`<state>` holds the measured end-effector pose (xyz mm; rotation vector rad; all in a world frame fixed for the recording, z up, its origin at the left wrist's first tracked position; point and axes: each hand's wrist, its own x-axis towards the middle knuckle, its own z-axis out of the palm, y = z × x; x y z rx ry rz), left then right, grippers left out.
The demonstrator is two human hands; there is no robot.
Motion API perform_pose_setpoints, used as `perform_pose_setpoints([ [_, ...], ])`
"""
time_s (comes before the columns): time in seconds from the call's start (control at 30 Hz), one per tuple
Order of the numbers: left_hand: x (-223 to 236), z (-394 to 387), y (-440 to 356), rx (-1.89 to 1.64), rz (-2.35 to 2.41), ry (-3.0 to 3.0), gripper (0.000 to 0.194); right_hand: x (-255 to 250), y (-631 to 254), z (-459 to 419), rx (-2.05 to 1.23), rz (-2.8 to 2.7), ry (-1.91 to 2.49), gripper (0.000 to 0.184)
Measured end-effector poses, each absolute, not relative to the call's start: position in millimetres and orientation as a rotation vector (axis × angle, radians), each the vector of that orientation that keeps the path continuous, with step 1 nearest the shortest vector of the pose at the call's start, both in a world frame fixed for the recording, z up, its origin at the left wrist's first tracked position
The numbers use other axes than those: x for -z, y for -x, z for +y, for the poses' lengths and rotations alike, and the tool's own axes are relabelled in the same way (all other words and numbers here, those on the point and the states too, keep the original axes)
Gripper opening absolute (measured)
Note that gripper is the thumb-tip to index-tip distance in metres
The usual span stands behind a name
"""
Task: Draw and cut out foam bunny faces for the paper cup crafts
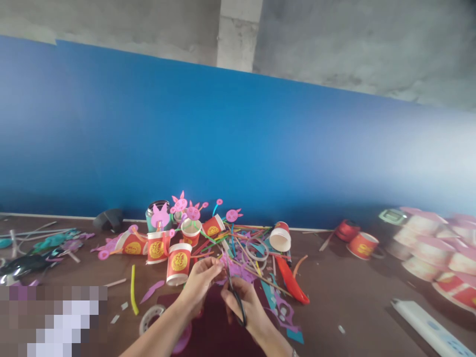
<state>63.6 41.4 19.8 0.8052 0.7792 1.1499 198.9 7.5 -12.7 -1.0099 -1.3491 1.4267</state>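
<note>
In the head view, my right hand grips a pair of scissors with dark handles, the blades pointing up and away from me. My left hand is closed in a pinch on a small piece of pink paper at the blade tips. Just beyond lies more cut pink paper, partly hidden by the hands. Nearest my left hand stands an upright red and white paper cup with a yellow emblem. Beneath my left wrist a roll of tape is partly covered.
Several paper cups with pink animal faces stand or lie by the blue partition. Coloured sticks are heaped beyond my hands. A red strip lies right, with stacked cups and a white power strip farther over.
</note>
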Motion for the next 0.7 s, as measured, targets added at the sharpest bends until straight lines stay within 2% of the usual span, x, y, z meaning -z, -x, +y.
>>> perform_pose_setpoints([
  [0.7,-20,44,-60,-1.135,0.754,-0.826,0.034,23,-203,13,-1.429,-1.378,1.03,0.043],
])
